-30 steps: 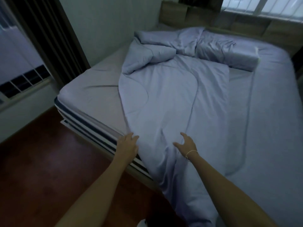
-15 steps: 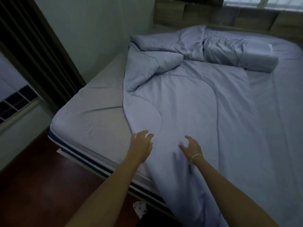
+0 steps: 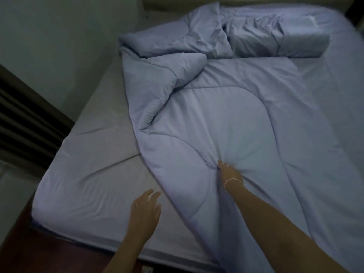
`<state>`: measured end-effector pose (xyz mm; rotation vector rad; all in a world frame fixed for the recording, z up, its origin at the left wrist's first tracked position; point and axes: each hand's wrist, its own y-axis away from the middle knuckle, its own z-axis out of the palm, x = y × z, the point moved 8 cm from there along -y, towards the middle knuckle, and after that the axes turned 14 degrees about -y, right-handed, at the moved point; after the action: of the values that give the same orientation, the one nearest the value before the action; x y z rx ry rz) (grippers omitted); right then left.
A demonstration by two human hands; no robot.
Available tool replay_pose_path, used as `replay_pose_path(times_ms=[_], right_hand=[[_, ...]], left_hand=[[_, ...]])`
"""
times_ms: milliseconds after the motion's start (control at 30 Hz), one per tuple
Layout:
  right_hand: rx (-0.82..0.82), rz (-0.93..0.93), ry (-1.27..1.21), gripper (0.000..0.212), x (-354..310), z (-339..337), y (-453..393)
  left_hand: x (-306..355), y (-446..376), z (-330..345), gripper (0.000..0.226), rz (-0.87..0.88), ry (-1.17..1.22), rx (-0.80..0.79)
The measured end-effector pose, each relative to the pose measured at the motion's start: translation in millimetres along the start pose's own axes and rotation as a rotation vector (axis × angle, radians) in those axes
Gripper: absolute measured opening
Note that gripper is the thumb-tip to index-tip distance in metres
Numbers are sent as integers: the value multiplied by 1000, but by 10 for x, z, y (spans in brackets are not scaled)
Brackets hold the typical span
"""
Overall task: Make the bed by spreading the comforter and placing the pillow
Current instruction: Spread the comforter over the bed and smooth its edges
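Your right hand (image 3: 229,173) bunches the comforter (image 3: 226,123) to drag it flat; your left hand (image 3: 145,208) hovers open over the bed (image 3: 94,174).

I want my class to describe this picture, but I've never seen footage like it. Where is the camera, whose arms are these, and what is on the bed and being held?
The camera sits on a person's head, looking down at their own bare arms. A crumpled pale blue comforter lies across the sheeted mattress, with a long pale blue pillow near the headboard. The right hand gathers a fold of the comforter. The left hand hovers open beside its edge.
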<state>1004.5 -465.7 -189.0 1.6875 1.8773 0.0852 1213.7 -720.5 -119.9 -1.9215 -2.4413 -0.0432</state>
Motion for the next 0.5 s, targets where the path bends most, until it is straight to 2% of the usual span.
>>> replay_pose_path(times_ms=[167, 233, 333, 400, 500], right_hand=[[-188, 40, -243, 40, -300, 74, 499], [-242, -20, -209, 36, -468, 185, 828], [-419, -158, -60, 36, -856, 542, 1434], [-546, -199, -65, 45, -1080, 764, 1798], [-582, -173, -167, 45, -1137, 826, 1968]], left_hand=[[-158, -471, -16, 39, 22, 60, -41], [-134, -748, -113, 42, 11, 119, -48], [8, -1168, -243, 43, 86, 130, -39], [188, -1355, -264, 45, 149, 141, -58], [496, -1472, -215, 48, 208, 163, -100]])
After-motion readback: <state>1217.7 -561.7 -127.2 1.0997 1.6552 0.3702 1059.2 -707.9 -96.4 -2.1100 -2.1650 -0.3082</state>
